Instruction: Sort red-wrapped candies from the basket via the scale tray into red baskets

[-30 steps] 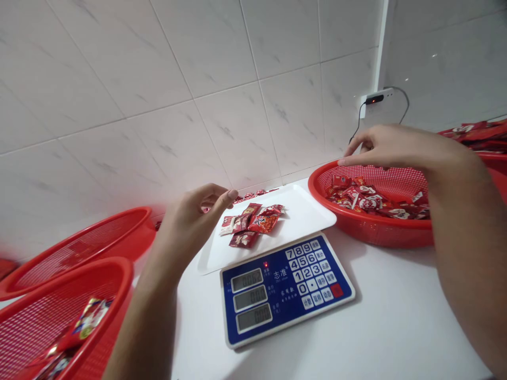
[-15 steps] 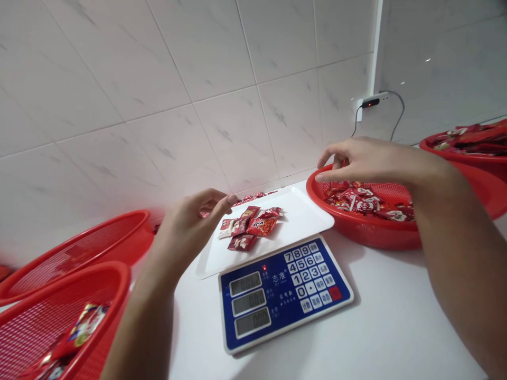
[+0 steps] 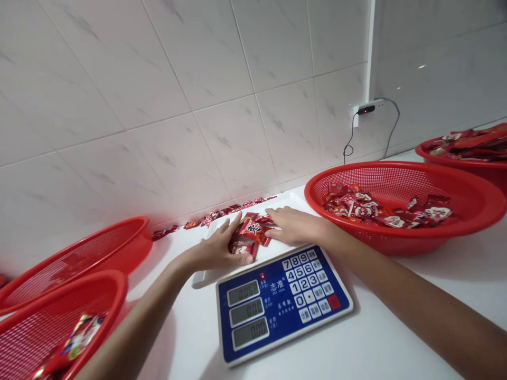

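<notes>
A small pile of red candy packets (image 3: 252,230) lies on the white weighing tray (image 3: 291,203) of a digital scale (image 3: 283,306). From the left, my left hand (image 3: 222,247) rests against the pile, thumb and fingers spread around its edge. On the opposite side, my right hand (image 3: 287,224) touches the packets with its fingers stretched out. Both hands are open, with the packets between them and still down on the tray. Parts of the pile are hidden behind my fingers.
A red plastic basket (image 3: 396,240) with loose candy packets stands at right, another filled basket (image 3: 425,150) behind it. Two red baskets sit at left; the nearer basket (image 3: 119,285) holds shiny packets. A row of packets (image 3: 216,214) lies along the tiled wall.
My right hand has moved left from above the right basket down to the tray. My left hand has lowered and spread against the pile of packets.
</notes>
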A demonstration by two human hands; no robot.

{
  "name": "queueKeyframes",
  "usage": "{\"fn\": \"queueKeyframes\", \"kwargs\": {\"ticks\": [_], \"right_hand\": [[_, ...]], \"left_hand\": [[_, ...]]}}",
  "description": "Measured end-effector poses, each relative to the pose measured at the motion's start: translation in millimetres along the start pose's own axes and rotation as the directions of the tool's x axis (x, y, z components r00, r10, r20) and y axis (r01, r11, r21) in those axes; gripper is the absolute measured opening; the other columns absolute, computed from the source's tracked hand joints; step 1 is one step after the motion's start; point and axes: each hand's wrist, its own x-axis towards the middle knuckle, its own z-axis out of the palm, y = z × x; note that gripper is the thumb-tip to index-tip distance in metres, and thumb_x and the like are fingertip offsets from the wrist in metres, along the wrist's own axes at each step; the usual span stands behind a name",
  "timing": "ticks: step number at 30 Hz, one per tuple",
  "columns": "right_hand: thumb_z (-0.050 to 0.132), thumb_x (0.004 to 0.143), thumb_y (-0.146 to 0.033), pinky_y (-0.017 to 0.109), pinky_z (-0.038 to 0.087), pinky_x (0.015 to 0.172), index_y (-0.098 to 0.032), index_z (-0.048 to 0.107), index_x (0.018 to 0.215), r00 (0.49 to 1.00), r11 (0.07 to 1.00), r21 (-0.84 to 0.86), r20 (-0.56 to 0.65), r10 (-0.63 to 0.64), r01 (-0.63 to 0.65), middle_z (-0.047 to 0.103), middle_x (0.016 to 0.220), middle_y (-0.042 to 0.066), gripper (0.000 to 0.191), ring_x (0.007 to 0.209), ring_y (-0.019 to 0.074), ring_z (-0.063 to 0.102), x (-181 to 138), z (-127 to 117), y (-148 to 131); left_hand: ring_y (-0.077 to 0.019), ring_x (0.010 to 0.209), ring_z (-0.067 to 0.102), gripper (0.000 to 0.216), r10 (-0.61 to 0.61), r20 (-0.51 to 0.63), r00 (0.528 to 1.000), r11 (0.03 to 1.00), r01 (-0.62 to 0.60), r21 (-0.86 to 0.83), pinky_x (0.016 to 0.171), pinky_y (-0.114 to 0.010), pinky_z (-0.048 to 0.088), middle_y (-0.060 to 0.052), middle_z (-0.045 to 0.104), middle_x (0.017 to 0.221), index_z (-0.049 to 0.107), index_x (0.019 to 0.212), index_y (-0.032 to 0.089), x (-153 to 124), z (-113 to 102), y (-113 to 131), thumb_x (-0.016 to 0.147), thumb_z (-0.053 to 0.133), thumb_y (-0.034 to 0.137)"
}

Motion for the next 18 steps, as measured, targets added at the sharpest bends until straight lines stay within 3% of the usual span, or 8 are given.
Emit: {"fn": "queueKeyframes", "kwargs": {"ticks": [2, 6, 8, 13, 18], "right_hand": [[0.045, 0.091, -0.033, 0.045, 0.046, 0.088, -0.005, 0.055, 0.125, 1.000, 1.000, 0.011, -0.008, -0.029, 0.029, 0.063, 0.119, 0.025, 0.045, 0.109, 0.0357, 0.060, 0, 1, 0], [0.042, 0.090, -0.023, 0.042, 0.047, 0.084, -0.005, 0.053, 0.126, 0.998, 0.997, 0.040, -0.002, -0.067, 0.067, 0.065, 0.117, 0.023, 0.042, 0.104, 0.0320, 0.063, 0, 3, -3], [0.041, 0.090, -0.022, 0.040, 0.048, 0.083, -0.006, 0.054, 0.126, 0.996, 0.995, 0.053, 0.006, -0.085, 0.084, 0.066, 0.116, 0.022, 0.041, 0.102, 0.0310, 0.063, 1, 5, -5], [0.051, 0.084, -0.026, 0.039, 0.049, 0.073, -0.004, 0.053, 0.128, 0.994, 0.992, 0.084, 0.038, -0.099, 0.096, 0.066, 0.113, 0.023, 0.049, 0.095, 0.0318, 0.065, 1, 7, -7], [0.052, 0.081, -0.024, 0.037, 0.049, 0.066, -0.003, 0.033, 0.147, 0.994, 0.986, 0.166, 0.105, -0.022, 0.005, 0.065, 0.115, 0.024, 0.072, 0.093, 0.0316, 0.065, -2, 8, -12]], "left_hand": [[-0.0491, 0.144, 0.013, 0.115, 0.035, -0.079, 0.996, 0.998, -0.039, -0.051, 0.104, -0.070, 0.027, -0.025, 0.012, 0.160, 0.011, 0.156, 0.025, 0, 10, 3, 0.066, 0.062, 0.075], [-0.0427, 0.147, 0.003, 0.117, 0.150, -0.144, 0.978, 0.961, -0.179, -0.212, 0.110, -0.062, 0.027, -0.023, 0.011, 0.161, 0.008, 0.156, 0.023, 7, 18, 13, 0.065, 0.067, 0.068], [-0.0412, 0.148, 0.004, 0.114, 0.194, -0.172, 0.966, 0.940, -0.233, -0.248, 0.112, -0.059, 0.027, -0.019, 0.015, 0.161, 0.015, 0.154, 0.025, 9, 17, 19, 0.064, 0.070, 0.066], [-0.0333, 0.133, 0.044, 0.074, 0.254, -0.268, 0.929, 0.894, -0.331, -0.301, 0.108, -0.047, 0.040, -0.013, 0.040, 0.149, 0.040, 0.142, 0.028, 5, 21, 35, 0.078, 0.064, 0.056], [-0.0312, 0.114, 0.060, 0.075, 0.227, -0.245, 0.943, 0.888, -0.304, -0.345, 0.095, -0.046, 0.049, -0.015, 0.056, 0.133, 0.030, 0.146, 0.025, -1, 24, 41, 0.081, 0.059, 0.049]]}}
